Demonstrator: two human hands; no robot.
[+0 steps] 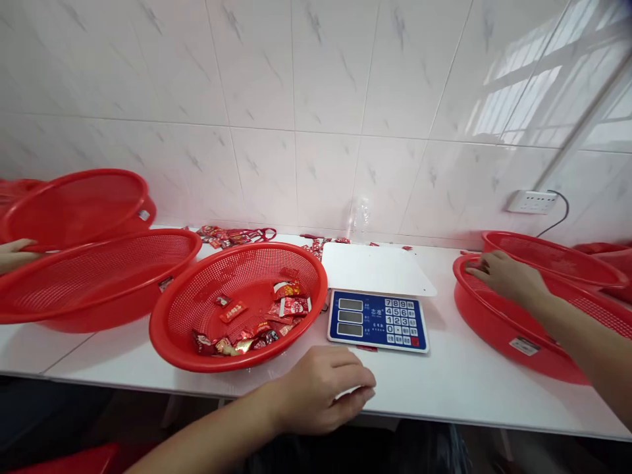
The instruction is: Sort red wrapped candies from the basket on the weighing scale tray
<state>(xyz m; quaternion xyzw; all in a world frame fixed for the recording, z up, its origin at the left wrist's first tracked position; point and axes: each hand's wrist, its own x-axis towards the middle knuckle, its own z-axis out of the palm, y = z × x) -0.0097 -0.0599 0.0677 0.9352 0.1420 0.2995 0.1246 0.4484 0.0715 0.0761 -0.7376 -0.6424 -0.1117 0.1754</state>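
My left hand (328,390) hovers near the table's front edge, in front of a kitchen scale (378,320) with a blue keypad and a white plate. Its fingers are loosely bent, the thumb apart from them, and nothing shows in it. To its upper left, a red mesh basket (168,329) holds several small wrapped candies (295,306), mostly red. My right hand (508,278) reaches over the near-left rim of another red basket (494,322) at the right. Its fingers are closed; what they hold, if anything, is hidden.
More red baskets (106,309) stand at the left, where another person's hand (17,255) touches one. Red wrapped pieces (232,236) lie along the wall beside a clear plastic bottle (360,217). A power strip (532,202) is fixed on the tiled wall at the right.
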